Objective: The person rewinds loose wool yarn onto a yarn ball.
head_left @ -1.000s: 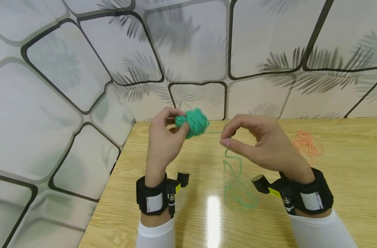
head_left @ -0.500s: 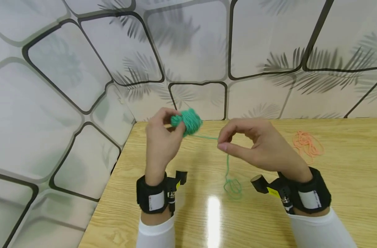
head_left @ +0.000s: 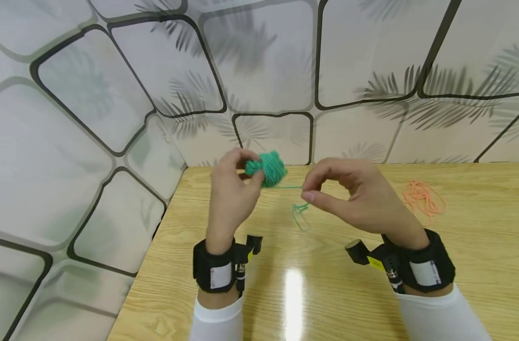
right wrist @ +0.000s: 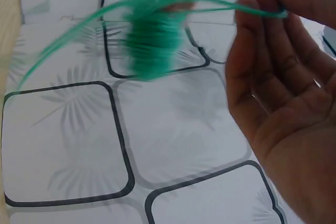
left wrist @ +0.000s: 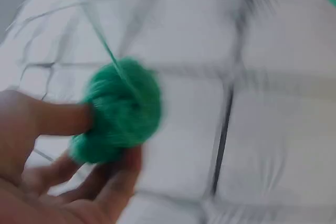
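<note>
A ball of green yarn (head_left: 273,168) is held above the table by my left hand (head_left: 233,196), its thumb and fingers gripping one end. The left wrist view shows the thumb on one side of the yarn ball (left wrist: 126,108) and fingers behind it, blurred. To the right, my right hand (head_left: 349,194) pinches the green strand (head_left: 290,187) between thumb and fingertips. That strand runs from the ball to the pinch. Below the right fingertips dangles a loose tail of the yarn (head_left: 301,218). In the right wrist view the right hand (right wrist: 289,77) holds the strand, with the ball blurred beyond.
A loose tangle of orange yarn (head_left: 423,198) lies on the wooden table (head_left: 327,303) to the right. A patterned wall covering (head_left: 259,57) stands behind and at the left of the table. Each wrist wears a black strap with a camera.
The left hand and yarn ball went slightly left, then back right. The green tail, lying lower over the table before, is now shorter and swings up beneath the right fingertips.
</note>
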Motion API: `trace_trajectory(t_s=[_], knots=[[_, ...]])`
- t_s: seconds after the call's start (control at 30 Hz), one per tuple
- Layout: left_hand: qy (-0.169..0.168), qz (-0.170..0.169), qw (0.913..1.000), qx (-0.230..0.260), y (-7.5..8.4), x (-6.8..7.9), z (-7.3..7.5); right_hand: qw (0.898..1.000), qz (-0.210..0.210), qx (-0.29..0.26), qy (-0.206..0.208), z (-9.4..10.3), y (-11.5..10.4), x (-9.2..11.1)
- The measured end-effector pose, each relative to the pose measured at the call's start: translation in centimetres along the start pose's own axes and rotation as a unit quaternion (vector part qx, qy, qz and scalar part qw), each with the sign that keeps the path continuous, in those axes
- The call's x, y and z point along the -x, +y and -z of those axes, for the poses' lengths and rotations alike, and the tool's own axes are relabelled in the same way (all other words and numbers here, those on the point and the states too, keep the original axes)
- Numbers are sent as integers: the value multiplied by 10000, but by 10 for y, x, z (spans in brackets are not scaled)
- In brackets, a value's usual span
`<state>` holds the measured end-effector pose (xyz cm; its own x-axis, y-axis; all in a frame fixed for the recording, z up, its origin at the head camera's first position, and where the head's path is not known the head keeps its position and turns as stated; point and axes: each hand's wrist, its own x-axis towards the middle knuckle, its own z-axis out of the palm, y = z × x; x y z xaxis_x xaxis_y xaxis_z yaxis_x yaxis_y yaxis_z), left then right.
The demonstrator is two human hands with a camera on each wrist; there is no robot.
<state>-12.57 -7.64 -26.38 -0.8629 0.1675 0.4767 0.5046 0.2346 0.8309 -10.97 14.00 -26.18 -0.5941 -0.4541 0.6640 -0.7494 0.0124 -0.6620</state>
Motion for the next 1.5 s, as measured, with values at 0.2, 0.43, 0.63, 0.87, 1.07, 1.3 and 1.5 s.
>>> trace_trajectory(t_s=[0.2, 0.43, 0.63, 0.87, 1.07, 1.3, 1.5], knots=[[-1893, 173, 9107, 3668, 6, 1, 1, 9985, -294, 327, 332, 3, 6, -2], [485, 68, 9967, 650, 0, -4, -8, 9993, -91, 349, -33, -1, 0, -2], [-2090, 182, 9502, 2305, 10, 3, 0, 9956, -191, 609, 683, 7, 12, -2], [393, 4, 9906, 1312, 2, -4, -10, 9972, -230, 571, -420, 2, 6, 1], [-2332, 157, 9612, 1467, 7, 5, -3, 9976, -373, 384, 439, 9, 3, 0], [4, -138, 9700, 2427, 7, 1, -9, 9951, -374, 846, -343, 1, 12, 3], [-554, 277, 9976, 319, 8, 6, -9, 9967, -269, 605, 475, 2, 2, 3]])
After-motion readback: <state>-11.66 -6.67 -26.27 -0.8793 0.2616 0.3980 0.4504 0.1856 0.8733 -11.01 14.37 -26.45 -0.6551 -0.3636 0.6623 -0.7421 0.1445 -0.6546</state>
